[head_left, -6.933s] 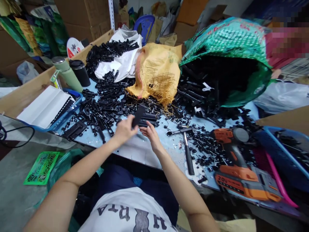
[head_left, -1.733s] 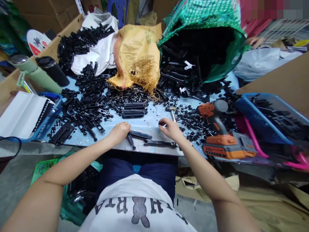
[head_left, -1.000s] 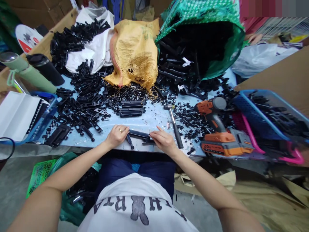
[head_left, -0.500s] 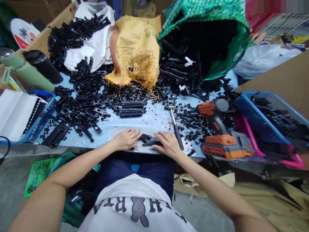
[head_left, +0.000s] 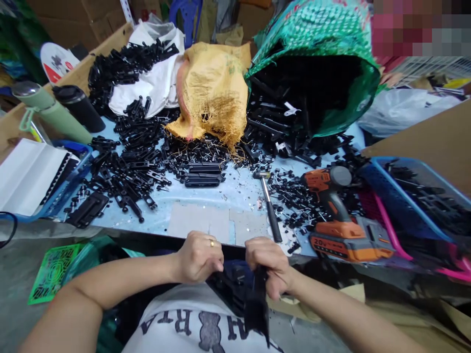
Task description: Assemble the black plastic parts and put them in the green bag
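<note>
Holding a black part point(head_left: 256, 311) tilted over the lap, nearer the body than the hammer point(head_left: 271, 215) and slightly to its left. Find the right hand point(head_left: 268, 267) clenched, its grip wrapped firmly around the upper end of the part. Find the left hand point(head_left: 201, 257) curled tightly just beside, left of the hammer and nearer the body; cannot tell whether pinching the other end, contact being hidden behind thumb and knuckles. Cannot tell either whether handling one piece or several joined. To manage this hold well, best keep both wrists steady, squeeze close to the ends rather than along thin edges, apply force slowly and evenly, and stay clear of the bench point(head_left: 235, 196) edge in front of the hammer, a likely place to knock. Now count: one hammer; one drill point(head_left: 334, 230), right of the hammer; three sacks beyond it, one white point(head_left: 127, 100), one yellow point(head_left: 219, 88), one green point(head_left: 324, 39); one bottle point(head_left: 62, 115) and one cup point(head_left: 81, 110), both far left of it; two blue baskets, one far left point(head_left: 68, 190), one well right point(head_left: 405, 206). Left of the hammer, make out two or three stacked bars point(head_left: 204, 181), plus links point(head_left: 128, 166) too heaped to count.
</note>
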